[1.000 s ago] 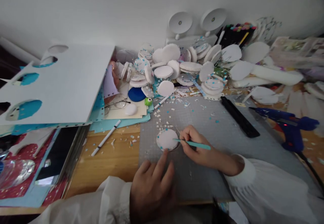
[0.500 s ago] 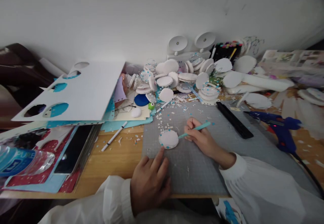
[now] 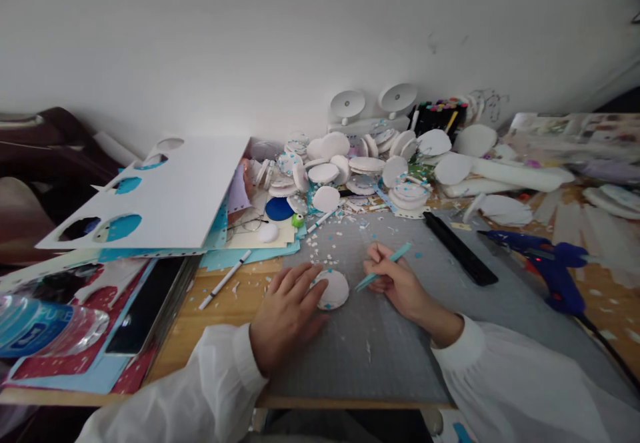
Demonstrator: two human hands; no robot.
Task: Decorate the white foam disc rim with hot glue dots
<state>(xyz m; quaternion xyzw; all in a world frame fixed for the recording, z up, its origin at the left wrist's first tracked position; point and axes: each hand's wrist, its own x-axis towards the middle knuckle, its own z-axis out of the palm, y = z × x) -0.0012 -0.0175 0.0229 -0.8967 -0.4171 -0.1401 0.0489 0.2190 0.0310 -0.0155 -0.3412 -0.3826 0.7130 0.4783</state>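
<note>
A small white foam-like disc (image 3: 336, 291) with blue specks along its rim lies on the grey cutting mat (image 3: 380, 356). The fingers of my left hand (image 3: 287, 313) close around its left edge, covering part of that side. To the right of the disc, my right hand (image 3: 397, 283) holds teal tweezers (image 3: 371, 279) in a pen-like grip. Their tips point down and left, a small gap away from the disc. Whether anything sits between the tips is too small to tell. White and blue scraps (image 3: 320, 246) are scattered just beyond the disc.
A heap of white discs (image 3: 325, 174) fills the back. A blue glue gun (image 3: 550, 259) and black bar (image 3: 460, 249) lie right. A white board with round holes (image 3: 200, 183), a pen (image 3: 225, 279), a phone (image 3: 145, 306) and a bottle (image 3: 50, 326) are left.
My left hand has moved up from below the disc to its left edge, and the disc shows slightly turned. The tweezers have drawn back from its rim. The view has tilted upward a little.
</note>
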